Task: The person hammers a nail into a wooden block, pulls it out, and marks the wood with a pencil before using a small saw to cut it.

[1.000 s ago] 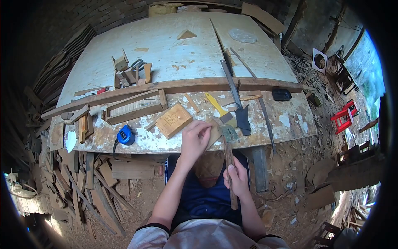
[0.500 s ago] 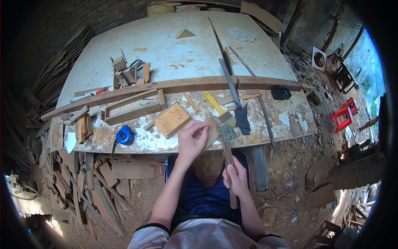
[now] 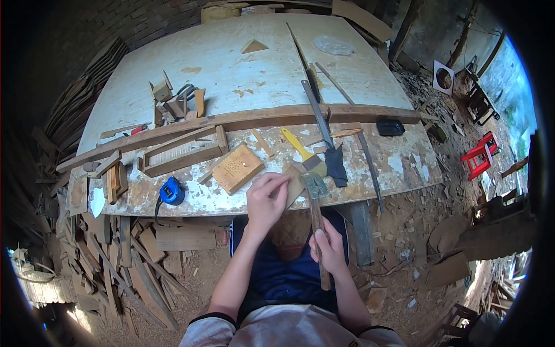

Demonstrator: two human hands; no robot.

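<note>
My left hand (image 3: 267,198) is closed in a pinch over the near edge of the bench, beside a small flat wooden piece (image 3: 295,186); whatever its fingertips hold is too small to make out. In my right hand (image 3: 328,246) is the wooden handle of a hammer (image 3: 317,217), its head up at the bench edge, close to the flat piece. Left of my left hand lies a wooden block (image 3: 238,168) with many small holes. A yellow-handled brush (image 3: 298,144) rests just beyond the hammer head.
A blue tape measure (image 3: 171,191) and a wooden frame (image 3: 185,151) lie on the left. A long wooden beam (image 3: 248,120) crosses the bench. Right of the brush are a dark-wrapped metal tool (image 3: 335,165), a thin rod (image 3: 371,170) and a black case (image 3: 391,127).
The view has shifted slightly. Both hands keep nearly the same places, with the hammer still in my right hand.
</note>
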